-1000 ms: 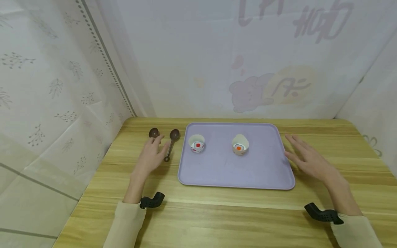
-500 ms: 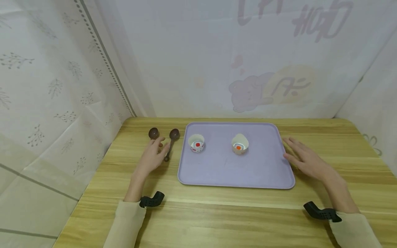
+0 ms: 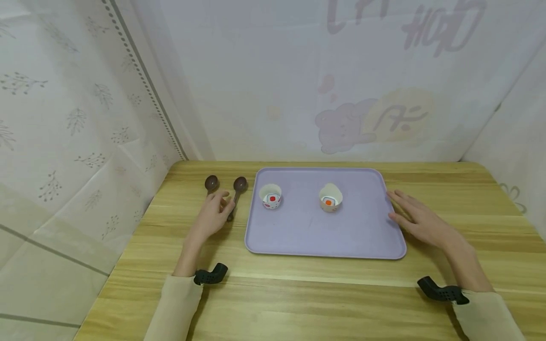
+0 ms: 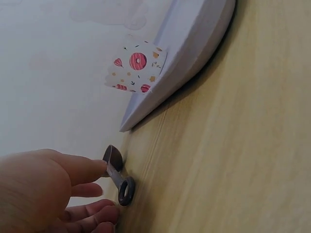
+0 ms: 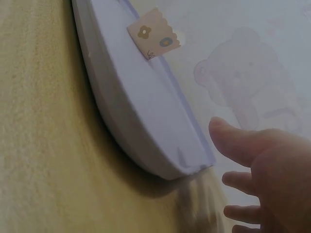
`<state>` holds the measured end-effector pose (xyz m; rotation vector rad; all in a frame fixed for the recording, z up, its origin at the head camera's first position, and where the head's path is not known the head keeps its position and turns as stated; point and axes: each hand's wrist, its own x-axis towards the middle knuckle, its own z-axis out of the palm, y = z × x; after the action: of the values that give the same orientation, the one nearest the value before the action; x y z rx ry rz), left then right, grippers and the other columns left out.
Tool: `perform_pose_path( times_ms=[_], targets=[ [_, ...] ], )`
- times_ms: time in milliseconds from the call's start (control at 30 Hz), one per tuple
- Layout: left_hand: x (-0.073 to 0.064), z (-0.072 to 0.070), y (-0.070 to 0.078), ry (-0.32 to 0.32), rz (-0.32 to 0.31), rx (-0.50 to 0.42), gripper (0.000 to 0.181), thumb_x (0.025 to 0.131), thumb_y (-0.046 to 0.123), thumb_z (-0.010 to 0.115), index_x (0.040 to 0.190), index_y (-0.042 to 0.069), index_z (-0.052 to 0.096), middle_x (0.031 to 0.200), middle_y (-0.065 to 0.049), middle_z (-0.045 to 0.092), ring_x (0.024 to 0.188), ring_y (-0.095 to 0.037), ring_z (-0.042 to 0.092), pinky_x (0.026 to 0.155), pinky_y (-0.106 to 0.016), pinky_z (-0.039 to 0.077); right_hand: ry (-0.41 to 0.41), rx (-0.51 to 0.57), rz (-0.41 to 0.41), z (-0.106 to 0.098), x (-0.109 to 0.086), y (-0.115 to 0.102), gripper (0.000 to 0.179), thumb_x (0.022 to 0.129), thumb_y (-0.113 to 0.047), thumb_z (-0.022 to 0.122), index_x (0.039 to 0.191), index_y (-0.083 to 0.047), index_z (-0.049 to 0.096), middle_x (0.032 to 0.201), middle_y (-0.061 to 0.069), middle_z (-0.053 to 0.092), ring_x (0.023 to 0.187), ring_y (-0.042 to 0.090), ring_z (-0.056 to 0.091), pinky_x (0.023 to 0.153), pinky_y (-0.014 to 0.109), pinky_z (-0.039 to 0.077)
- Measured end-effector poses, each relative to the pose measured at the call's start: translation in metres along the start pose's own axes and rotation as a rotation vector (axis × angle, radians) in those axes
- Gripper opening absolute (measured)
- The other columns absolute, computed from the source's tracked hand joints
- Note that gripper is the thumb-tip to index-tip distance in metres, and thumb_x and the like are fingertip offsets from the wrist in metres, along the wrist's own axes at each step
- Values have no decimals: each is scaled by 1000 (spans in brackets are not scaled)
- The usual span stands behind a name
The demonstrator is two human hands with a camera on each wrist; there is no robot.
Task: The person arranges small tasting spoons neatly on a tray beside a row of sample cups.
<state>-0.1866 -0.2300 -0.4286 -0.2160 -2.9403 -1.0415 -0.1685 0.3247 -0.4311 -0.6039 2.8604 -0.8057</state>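
My left hand (image 3: 209, 215) hovers low over the table at the two brown spoons, fingers bent and thumb apart from them. The left spoon (image 3: 211, 183) shows its bowl; the hand hides most of its handle. Just right of the hand lies the other spoon (image 3: 240, 184); in the left wrist view my thumb overlaps this ring-ended spoon (image 4: 126, 191). Nothing shows between thumb and fingers. On the far side, my right hand (image 3: 420, 221) is beside the right edge of a lilac tray (image 3: 294, 237), its fingers extended and holding nothing.
Two paper baking cups stand on the tray: a white patterned cup (image 3: 271, 205) with a red square inside, and a beige cup (image 3: 330, 207) with an orange square. The wooden table (image 3: 298, 303) meets a printed curtain (image 3: 264, 85) behind.
My left fingers have bent inward and dropped slightly beside the spoons. My right hand has shifted a little left, closer to the tray's edge. Spoons, cups and tray have stayed put.
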Motion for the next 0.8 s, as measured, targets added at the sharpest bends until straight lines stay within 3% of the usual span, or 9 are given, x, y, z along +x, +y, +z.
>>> perform_pose_path(
  times_ms=[233,800],
  targets=[
    [1,3,0,-7,-27,4,46,105,20,55,139,-9,48,125,-29,51,104,-38,59,86,-49,52,-9,-7,-10,0,0,2,67,105,-33,55,161,-10,24,161,30,19,144,56,18,110,73,18],
    [2,12,-2,25,-13,31,39,103,16,58,133,-8,55,126,-28,51,107,-39,62,89,-49,54,-44,-14,23,3,1,6,72,103,-37,57,159,-5,26,161,31,18,144,58,13,107,76,17]
  ],
)
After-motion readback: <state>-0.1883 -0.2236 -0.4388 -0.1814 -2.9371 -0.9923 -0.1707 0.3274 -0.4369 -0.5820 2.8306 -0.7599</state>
